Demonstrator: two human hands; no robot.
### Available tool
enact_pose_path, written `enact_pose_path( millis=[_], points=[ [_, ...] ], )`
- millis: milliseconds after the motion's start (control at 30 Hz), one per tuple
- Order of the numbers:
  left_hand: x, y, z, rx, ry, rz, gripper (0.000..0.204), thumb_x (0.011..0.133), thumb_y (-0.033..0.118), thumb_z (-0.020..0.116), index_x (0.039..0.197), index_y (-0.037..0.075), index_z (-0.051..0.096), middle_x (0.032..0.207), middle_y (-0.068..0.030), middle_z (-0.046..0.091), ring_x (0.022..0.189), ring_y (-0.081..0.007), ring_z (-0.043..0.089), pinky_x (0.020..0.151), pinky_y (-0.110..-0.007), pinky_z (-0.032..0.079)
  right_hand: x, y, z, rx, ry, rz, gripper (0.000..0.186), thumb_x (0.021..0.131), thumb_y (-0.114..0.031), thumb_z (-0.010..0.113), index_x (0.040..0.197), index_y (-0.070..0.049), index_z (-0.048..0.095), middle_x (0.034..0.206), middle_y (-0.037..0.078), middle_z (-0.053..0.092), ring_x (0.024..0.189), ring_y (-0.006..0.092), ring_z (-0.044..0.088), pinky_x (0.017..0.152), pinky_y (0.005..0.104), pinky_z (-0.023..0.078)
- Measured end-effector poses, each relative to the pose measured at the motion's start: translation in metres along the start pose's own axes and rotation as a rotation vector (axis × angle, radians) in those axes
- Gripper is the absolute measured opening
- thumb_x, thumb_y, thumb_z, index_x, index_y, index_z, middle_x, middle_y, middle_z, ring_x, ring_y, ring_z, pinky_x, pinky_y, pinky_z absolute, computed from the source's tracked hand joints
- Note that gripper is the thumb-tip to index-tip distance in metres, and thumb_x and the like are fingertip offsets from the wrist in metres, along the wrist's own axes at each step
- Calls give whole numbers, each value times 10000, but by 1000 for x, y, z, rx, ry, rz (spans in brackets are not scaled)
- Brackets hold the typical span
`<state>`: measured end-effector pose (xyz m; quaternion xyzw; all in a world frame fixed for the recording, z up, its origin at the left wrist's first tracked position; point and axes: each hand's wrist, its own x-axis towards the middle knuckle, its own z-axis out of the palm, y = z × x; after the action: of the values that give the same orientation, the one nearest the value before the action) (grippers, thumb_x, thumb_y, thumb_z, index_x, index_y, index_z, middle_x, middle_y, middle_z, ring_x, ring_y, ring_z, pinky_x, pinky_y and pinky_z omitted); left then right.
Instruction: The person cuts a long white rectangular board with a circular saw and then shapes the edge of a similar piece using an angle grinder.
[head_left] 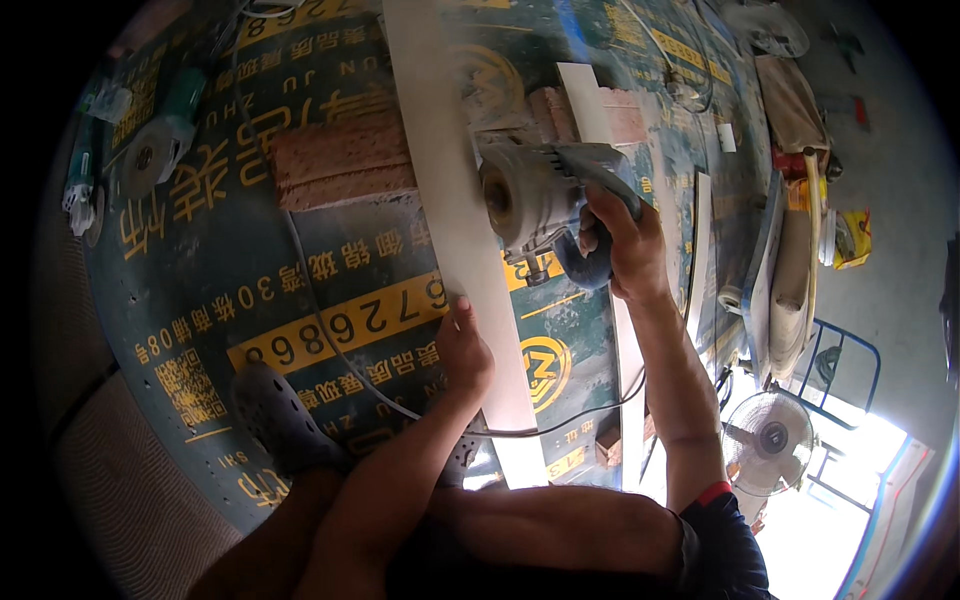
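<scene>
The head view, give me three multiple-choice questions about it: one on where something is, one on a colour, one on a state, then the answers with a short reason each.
1. Where does the left hand rest?
A. on the long pale strip
B. on the fan
C. on the brick

2. What colour is the board under the work?
A. red with white print
B. dark green with yellow print
C. plain grey

3. How does the right hand stand with the power cutter?
A. apart from it
B. flat on its top
C. fingers closed round its handle

Answers:
1. A, the palm presses down on the strip's edge near the person.
2. B, yellow characters show on a green surface.
3. C, the fingers wrap the grey handle while the cutter sits against the strip.
</scene>
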<state>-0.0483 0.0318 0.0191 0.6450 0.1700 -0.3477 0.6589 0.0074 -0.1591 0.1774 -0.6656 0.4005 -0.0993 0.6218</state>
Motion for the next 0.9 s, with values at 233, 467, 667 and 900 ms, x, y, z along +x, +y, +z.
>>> enact_pose_path(
  millis=[233,467,667,900],
  points=[
    [3,-4,-3,56,-52,-37,693,1024,607,371,1157,-16,643,989,-97,713,905,-195,694,838,-312,540,-1,1,-2,-24,1,3,229,930,-240,680,830,-37,641,677,46,593,534,126,547,506,269,437],
    [3,-7,-3,41,-57,-42,713,1020,623,354,1144,-16,645,987,-100,716,902,-197,700,834,-316,545,-4,0,0,-23,-13,0,245,927,-248,684,819,-33,638,666,50,592,530,128,550,507,268,436],
    [1,-5,-2,41,-66,-20,670,1036,582,374,1147,-22,642,1007,-106,716,905,-198,702,839,-308,546,-6,2,-3,-11,-5,0,225,921,-231,693,827,-32,642,665,49,593,530,127,554,504,273,442],
    [2,-9,1,-59,-8,-10,611,1061,519,388,1081,-27,661,907,-183,698,871,-300,671,796,-397,492,-9,3,-4,-12,-13,8,213,923,-219,690,836,-29,645,668,48,592,528,128,554,500,277,443]
  ],
)
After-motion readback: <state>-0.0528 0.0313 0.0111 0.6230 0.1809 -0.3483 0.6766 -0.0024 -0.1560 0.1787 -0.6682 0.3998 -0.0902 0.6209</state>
